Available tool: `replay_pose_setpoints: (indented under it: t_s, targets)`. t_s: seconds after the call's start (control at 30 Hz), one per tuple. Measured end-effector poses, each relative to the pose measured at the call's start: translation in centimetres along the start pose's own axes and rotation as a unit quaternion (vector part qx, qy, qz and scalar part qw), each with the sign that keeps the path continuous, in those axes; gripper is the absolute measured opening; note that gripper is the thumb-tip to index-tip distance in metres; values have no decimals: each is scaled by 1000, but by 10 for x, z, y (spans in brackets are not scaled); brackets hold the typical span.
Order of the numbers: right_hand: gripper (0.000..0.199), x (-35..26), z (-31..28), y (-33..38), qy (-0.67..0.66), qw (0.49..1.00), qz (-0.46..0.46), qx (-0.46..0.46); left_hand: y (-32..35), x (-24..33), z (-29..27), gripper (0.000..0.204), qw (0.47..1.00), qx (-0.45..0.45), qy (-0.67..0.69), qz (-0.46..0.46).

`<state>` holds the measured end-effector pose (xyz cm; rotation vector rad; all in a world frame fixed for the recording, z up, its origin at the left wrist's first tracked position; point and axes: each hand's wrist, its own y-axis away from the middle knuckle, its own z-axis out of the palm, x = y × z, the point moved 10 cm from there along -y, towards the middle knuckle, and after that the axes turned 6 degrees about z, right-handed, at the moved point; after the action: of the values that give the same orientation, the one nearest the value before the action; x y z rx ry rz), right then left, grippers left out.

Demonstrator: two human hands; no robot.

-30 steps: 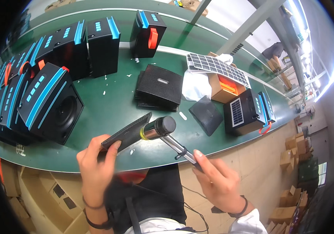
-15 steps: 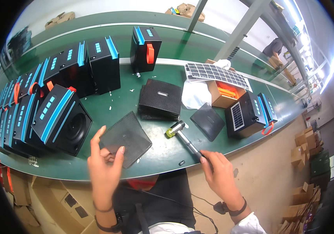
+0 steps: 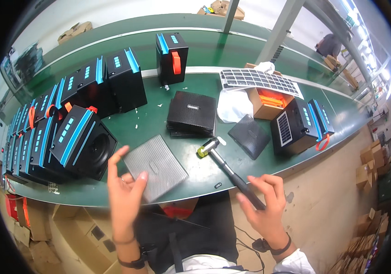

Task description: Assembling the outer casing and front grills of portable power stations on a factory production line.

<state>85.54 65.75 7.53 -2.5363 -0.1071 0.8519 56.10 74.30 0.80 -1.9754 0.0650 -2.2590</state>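
Observation:
My left hand (image 3: 129,187) grips a square, dark perforated speaker grille (image 3: 156,166) by its near left edge, thumb on top; the sheet looks silvery where light catches it. A hammer (image 3: 227,171) with a yellowish-green face lies on the table, its black handle reaching past the front edge. Beside the handle's end, my right hand (image 3: 268,203) is open, fingers apart. Between the hands lies a small black oval badge (image 3: 218,185). A stack of black grilles (image 3: 191,112) sits beyond the hammer, and a single grille (image 3: 249,137) lies to its right.
Black speaker boxes (image 3: 86,141) with blue trim crowd the left; one box (image 3: 172,59) stands at the back. Two more speakers (image 3: 298,125) are at right, near a solar panel (image 3: 259,82), a white bag (image 3: 234,107) and a carton (image 3: 266,109) of orange pieces. The green table (image 3: 136,128) curves along its front edge.
My right hand has let go of the hammer and opened beside its handle. The grille in my left hand has tilted and now catches the light. The view has shifted slightly.

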Motion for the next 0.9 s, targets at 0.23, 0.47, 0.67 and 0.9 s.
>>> replay_pose_setpoints:
  t_s: [0.23, 0.47, 0.67, 0.9]
  targets:
    - [30, -50, 35, 17, -305, 930, -119, -168, 96, -11, 63, 52, 936, -206, 154, -238]
    - [14, 23, 119, 74, -507, 774, 294, -239, 114, -63, 26, 69, 969, -190, -90, -132]
    - [12, 24, 147, 84, -554, 732, 321, -233, 111, -80, 38, 13, 991, -67, -13, -113]
    - [12, 39, 159, 90, -545, 738, 353, -183, 110, -93, 43, 14, 985, -65, 38, -154]
